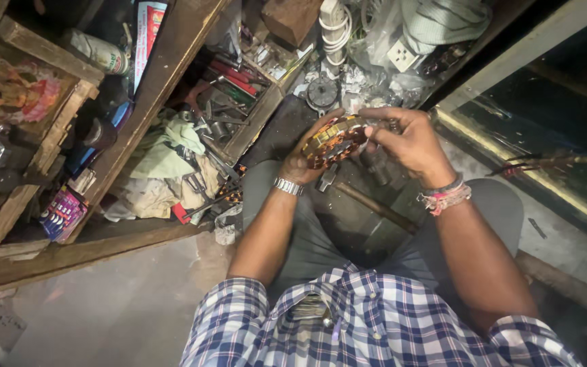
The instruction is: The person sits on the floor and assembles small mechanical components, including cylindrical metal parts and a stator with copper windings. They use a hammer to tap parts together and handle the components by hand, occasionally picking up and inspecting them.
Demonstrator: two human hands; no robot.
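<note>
On a cluttered workshop floor (123,306), two hands, left hand (305,162) and right hand (405,144), grip one wound coil ring (334,141).

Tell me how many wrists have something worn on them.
2: a metal watch on the left hand, thread bracelets on the right hand. Both hands hold the copper-wound stator.

dim, warm light, wide-angle edge distortion

Both hands (368,146) raised — seemingly clasped
</note>
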